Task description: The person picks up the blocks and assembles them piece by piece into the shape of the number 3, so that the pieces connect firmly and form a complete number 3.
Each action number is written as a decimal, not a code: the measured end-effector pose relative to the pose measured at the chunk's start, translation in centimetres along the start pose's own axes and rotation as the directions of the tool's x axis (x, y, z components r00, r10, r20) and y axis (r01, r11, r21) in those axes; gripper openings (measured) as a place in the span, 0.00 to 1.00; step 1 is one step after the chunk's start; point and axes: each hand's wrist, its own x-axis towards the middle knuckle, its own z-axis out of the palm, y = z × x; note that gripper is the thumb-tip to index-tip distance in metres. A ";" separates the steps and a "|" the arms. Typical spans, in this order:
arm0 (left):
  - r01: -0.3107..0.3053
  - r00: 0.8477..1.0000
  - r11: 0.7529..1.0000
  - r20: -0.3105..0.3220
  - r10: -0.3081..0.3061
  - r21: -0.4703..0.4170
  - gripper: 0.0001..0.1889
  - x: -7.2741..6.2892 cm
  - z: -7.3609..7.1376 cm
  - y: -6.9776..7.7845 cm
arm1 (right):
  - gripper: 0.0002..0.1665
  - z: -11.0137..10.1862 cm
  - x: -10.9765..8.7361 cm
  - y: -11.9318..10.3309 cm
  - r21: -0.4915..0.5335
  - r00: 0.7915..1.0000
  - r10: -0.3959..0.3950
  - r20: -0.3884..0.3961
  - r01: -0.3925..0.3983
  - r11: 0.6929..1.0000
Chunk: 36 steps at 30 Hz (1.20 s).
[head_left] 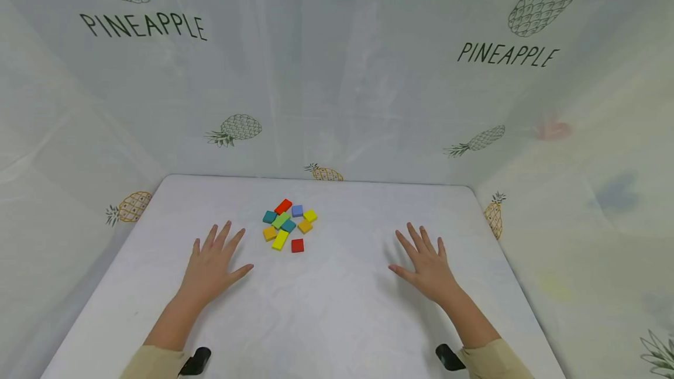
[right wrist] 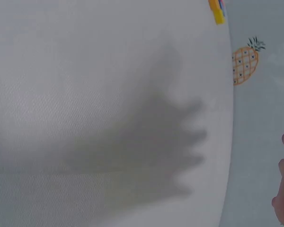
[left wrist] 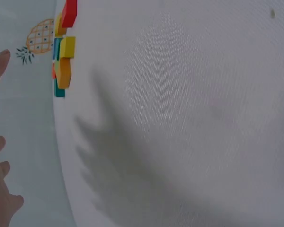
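Observation:
Several small coloured blocks lie in a loose cluster on the white table (head_left: pixel 347 309), left of its middle. Among them are a red block (head_left: pixel 297 245) at the near right edge, a yellow block (head_left: pixel 281 240), a light green block (head_left: pixel 281 220) and a blue block (head_left: pixel 297 210). My left hand (head_left: pixel 209 268) hovers over the table left of the cluster, fingers spread and holding nothing. Farther off on the right, my right hand (head_left: pixel 429 271) is also spread, palm down, with its shadow on the table. In the left wrist view an orange block (left wrist: pixel 64 73) shows edge-on beyond the fingers.
A pale curtain (head_left: pixel 337 75) printed with pineapples hangs behind the table and along both sides. Black wrist devices sit at the cuffs, one at the left wrist (head_left: pixel 196 361) and one at the right wrist (head_left: pixel 450 357). The table's back edge runs just beyond the blocks.

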 end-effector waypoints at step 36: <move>0.271 0.962 0.890 0.072 -0.264 -0.367 0.37 4.7 4.2 6.6 | 0.44 3.8 4.9 -6.9 0.588 0.988 0.103 0.116 -0.152 0.794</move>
